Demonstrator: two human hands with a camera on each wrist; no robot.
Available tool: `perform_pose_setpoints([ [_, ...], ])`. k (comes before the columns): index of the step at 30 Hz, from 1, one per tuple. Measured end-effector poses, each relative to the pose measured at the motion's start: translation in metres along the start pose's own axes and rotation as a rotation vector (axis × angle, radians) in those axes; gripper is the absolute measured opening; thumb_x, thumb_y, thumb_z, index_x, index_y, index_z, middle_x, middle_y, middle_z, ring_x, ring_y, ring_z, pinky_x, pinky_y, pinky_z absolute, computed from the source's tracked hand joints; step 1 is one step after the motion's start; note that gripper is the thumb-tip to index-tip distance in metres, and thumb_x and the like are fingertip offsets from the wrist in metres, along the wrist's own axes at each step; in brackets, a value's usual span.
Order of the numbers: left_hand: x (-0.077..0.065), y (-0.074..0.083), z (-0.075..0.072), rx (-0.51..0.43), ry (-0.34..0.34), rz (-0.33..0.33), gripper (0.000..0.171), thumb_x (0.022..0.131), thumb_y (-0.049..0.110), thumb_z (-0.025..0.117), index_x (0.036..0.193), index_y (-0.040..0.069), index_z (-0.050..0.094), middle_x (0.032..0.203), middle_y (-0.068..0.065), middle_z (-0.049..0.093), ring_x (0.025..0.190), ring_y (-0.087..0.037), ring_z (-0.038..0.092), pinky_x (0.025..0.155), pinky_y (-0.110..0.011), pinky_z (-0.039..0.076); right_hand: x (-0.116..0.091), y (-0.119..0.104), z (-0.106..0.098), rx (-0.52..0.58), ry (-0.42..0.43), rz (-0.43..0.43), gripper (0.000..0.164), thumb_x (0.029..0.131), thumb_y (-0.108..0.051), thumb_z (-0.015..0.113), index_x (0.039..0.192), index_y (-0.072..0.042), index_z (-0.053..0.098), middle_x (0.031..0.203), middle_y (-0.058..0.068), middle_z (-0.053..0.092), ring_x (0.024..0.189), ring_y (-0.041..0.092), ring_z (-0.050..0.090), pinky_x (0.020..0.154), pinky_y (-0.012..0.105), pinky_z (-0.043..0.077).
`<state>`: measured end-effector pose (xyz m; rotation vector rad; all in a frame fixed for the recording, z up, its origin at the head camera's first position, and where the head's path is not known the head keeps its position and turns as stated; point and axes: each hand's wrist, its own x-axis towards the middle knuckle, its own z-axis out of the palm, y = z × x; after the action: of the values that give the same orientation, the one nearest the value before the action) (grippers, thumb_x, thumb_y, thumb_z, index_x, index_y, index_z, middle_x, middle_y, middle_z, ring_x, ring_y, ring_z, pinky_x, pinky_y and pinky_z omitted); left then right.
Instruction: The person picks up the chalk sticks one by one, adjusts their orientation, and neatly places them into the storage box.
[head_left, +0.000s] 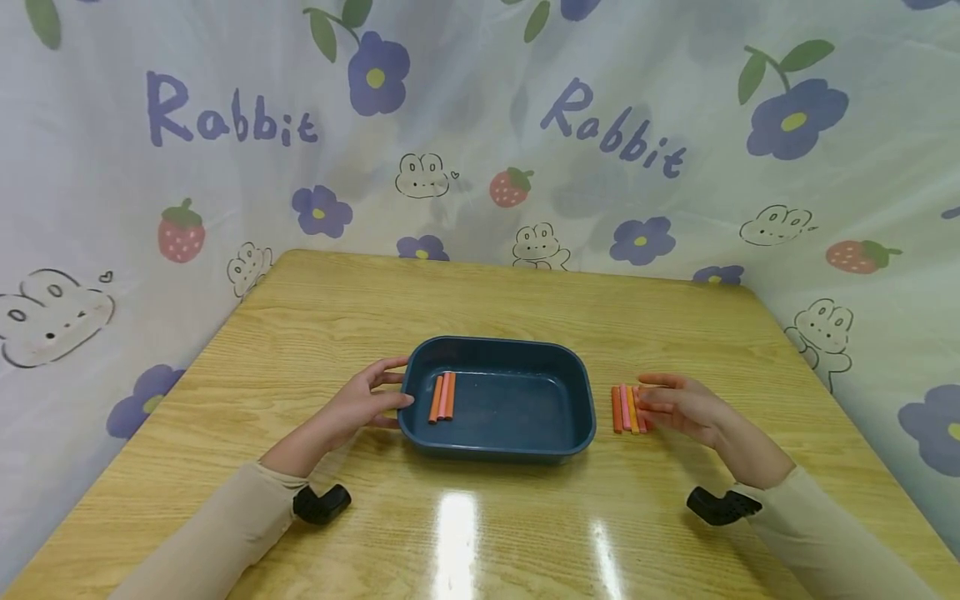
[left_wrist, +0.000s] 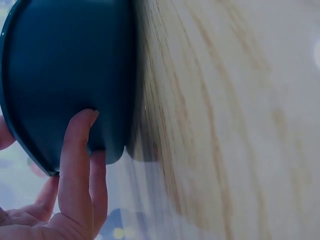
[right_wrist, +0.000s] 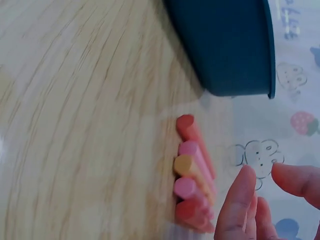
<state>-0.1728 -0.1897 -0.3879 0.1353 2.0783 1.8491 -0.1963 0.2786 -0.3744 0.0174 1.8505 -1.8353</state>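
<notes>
Head view: my left hand [head_left: 358, 402] grips the blue tray [head_left: 495, 454] with three sticks [head_left: 442, 398] inside, while my right hand [head_left: 686, 408], relaxed and holding nothing, hovers at five loose sticks [head_left: 626, 408] on the bench [head_left: 525, 533], where a gentle touch should prevent rolling

Beige sleeves [head_left: 217, 533], black wrist pieces [head_left: 321, 504], seemingly elbow-shaped.

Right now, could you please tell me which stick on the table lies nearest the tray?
The red-orange stick at the row's left end in the head view; the other four sticks lie farther right, away from the tray.
</notes>
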Motion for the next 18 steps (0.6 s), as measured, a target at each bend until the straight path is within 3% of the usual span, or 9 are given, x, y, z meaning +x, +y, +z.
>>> perform_pose_setpoints([
  [6, 0.000, -0.001, 0.001, 0.007, 0.005, 0.000, 0.068, 0.087, 0.007, 0.061, 0.145, 0.006, 0.026, 0.135, -0.028, 0.036, 0.097, -0.030, 0.061, 0.075, -0.044, 0.054, 0.003, 0.008, -0.007, -0.017, 0.047, -0.013, 0.065, 0.094, -0.004, 0.050, 0.142, 0.015, 0.010, 0.099, 0.002, 0.060, 0.085, 0.013, 0.062, 0.077, 0.026, 0.052],
  [9, 0.000, -0.001, 0.001, 0.004, 0.002, 0.003, 0.068, 0.087, 0.008, 0.062, 0.145, 0.006, 0.026, 0.135, -0.028, 0.036, 0.099, -0.031, 0.060, 0.075, -0.044, 0.054, 0.005, 0.012, -0.009, -0.074, 0.073, -0.026, 0.065, 0.094, -0.005, 0.050, 0.141, 0.016, 0.011, 0.102, 0.002, 0.060, 0.084, 0.011, 0.062, 0.075, 0.025, 0.053],
  [14, 0.000, -0.002, 0.001, 0.001, -0.005, 0.011, 0.069, 0.087, 0.009, 0.063, 0.145, 0.005, 0.026, 0.135, -0.029, 0.035, 0.098, -0.031, 0.060, 0.074, -0.044, 0.054, 0.007, 0.018, -0.009, -0.236, 0.146, -0.036, 0.060, 0.093, -0.006, 0.051, 0.139, 0.017, 0.019, 0.116, 0.015, 0.050, 0.082, 0.011, 0.058, 0.072, 0.027, 0.053],
  [18, 0.000, -0.002, 0.002, -0.003, 0.001, 0.008, 0.069, 0.086, 0.008, 0.062, 0.145, 0.006, 0.027, 0.134, -0.028, 0.036, 0.097, -0.031, 0.061, 0.074, -0.044, 0.054, 0.009, 0.021, -0.007, -0.339, 0.210, -0.044, 0.056, 0.091, -0.003, 0.051, 0.137, 0.016, 0.025, 0.115, 0.023, 0.044, 0.080, 0.012, 0.057, 0.070, 0.029, 0.053],
])
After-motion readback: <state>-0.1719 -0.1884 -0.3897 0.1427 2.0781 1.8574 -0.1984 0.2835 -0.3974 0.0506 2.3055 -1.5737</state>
